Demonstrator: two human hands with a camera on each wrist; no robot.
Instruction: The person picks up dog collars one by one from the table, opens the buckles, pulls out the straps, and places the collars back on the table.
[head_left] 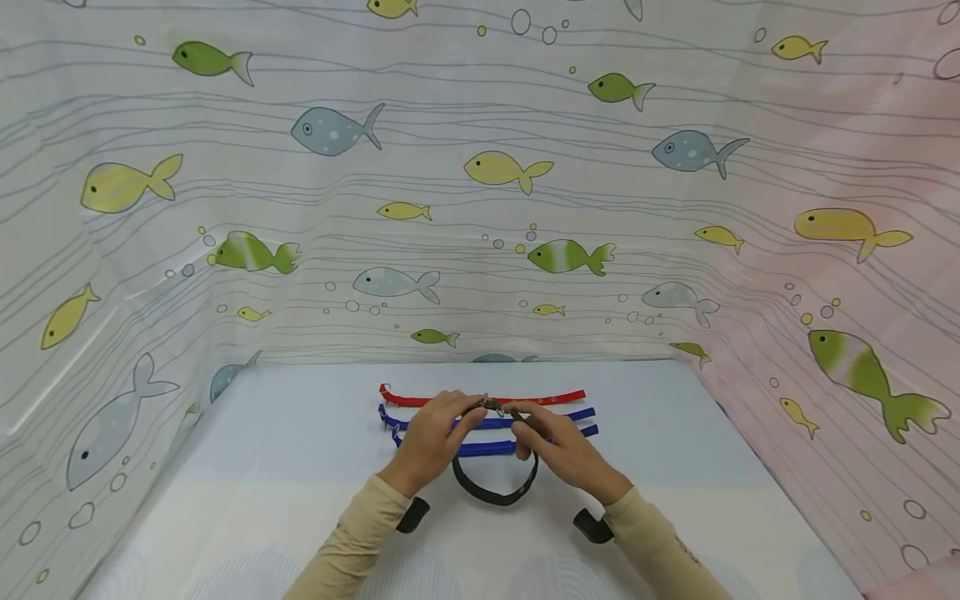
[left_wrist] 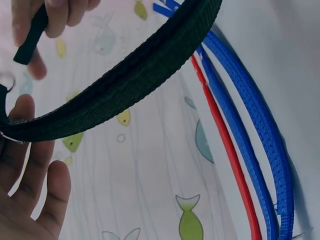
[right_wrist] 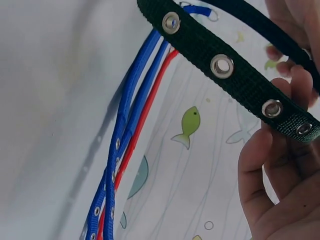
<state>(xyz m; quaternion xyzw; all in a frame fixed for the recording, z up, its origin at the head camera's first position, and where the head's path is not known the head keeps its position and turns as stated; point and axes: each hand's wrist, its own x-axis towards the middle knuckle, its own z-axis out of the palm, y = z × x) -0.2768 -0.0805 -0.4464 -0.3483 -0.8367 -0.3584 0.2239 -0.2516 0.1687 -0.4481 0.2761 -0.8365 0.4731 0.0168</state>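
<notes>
A dark green webbing collar hangs in a loop between my two hands above the table. My left hand holds its buckle end, where a metal buckle and a ring show between the fingertips. The free end is pinched by my right hand, its tip sticking out past the fingers in the left wrist view. Silver eyelets run along that end in the right wrist view. Both ends are held close together, with the tip apart from the buckle.
Behind the hands lie a red collar and two blue collars, roughly parallel across the white table. Fish-printed sheeting walls the back and both sides. A black piece sits at the left wrist, another at the right.
</notes>
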